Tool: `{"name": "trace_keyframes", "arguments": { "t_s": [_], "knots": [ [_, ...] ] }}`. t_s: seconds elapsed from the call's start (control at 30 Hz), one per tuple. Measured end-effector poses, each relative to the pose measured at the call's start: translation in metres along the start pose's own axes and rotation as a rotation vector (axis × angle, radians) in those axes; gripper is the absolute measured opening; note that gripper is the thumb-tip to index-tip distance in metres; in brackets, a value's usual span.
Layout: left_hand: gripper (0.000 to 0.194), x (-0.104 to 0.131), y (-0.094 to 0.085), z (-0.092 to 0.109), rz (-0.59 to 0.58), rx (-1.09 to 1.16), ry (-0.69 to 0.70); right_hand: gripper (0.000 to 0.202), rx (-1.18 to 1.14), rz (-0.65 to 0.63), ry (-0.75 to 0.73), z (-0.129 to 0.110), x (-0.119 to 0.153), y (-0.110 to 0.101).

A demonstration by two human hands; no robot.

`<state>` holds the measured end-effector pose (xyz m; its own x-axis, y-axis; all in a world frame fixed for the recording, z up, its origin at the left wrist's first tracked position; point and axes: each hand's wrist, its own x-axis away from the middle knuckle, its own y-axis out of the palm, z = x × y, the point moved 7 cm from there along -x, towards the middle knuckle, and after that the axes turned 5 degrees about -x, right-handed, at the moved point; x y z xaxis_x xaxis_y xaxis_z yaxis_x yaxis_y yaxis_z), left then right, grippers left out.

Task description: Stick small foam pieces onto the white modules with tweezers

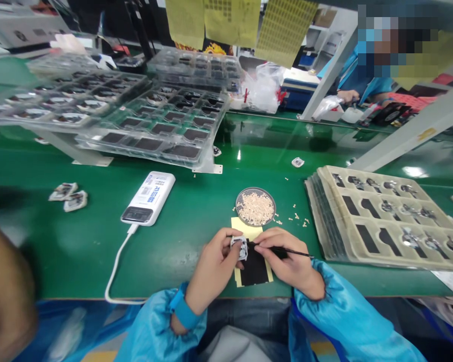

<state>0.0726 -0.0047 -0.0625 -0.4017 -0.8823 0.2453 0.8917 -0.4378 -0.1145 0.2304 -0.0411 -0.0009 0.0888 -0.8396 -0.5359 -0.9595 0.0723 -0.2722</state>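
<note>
My left hand (219, 259) is closed on a small white plastic housing (239, 248), held upright between thumb and fingers. In my right hand (285, 256) is a thin black tool (292, 252), pinched like a pen; it looks like tweezers, and its tip points at the housing's right side. Both hands are over a black pad (253, 269) with yellow backing on the green table. Just beyond them stands a round dark dish (239, 213) full of tiny pale parts. The fine detail inside the housing is too small to make out.
A white power bank (153, 193) with a cable lies left. Two similar housings (75, 200) lie farther left. Stacked cream trays (385, 216) of metal parts stand right; clear trays (181, 123) sit on a raised shelf. Another person's arm (3, 281) shows at the left edge.
</note>
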Motion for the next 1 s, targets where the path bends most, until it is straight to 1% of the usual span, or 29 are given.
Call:
{"name": "trace_keyframes", "arguments": {
  "t_s": [0.47,0.67,0.8,1.0],
  "knots": [
    [0.025,0.0016,-0.0001,0.0027,0.004,-0.003,0.008,0.026,0.031,0.0,0.009,0.0005,-0.0003,0.0008],
    [0.026,0.0034,-0.0009,0.0021,0.015,-0.003,0.001,0.032,0.033,-0.014,-0.012,-0.0013,-0.0001,0.0017],
    [0.027,0.0043,-0.0019,0.005,0.011,0.006,0.028,0.032,-0.022,0.018,0.03,0.001,0.0025,-0.0026],
    [0.031,0.0045,-0.0041,0.0056,0.02,-0.012,0.059,0.03,-0.014,-0.011,0.05,0.0038,0.0022,-0.0015]
  ]
}}
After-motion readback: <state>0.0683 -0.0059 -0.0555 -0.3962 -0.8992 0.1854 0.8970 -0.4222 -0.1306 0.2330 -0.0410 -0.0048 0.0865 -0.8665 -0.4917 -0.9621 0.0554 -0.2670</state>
